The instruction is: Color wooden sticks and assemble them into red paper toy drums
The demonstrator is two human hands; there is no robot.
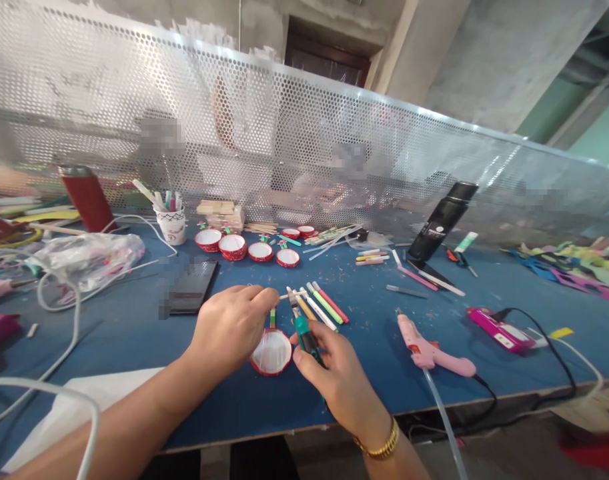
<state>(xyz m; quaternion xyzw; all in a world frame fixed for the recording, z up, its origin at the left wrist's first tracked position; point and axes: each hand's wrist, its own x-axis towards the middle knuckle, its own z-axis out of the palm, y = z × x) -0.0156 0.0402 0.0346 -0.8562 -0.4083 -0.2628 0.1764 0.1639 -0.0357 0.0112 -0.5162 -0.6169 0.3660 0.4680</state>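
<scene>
On either side of the red-rimmed dish are my 2 hands. My left hand, left of the dish, has its fingers pinched narrow on a thin pale stick, which sits beyond the dish. My right hand, to the dish's right, is curled around a teal-handled tool, its metal tip near the stick (whether touching, I cannot tell). Colored markers lie beyond the dish, rightward; a pink glue gun lies well to its right.
</scene>
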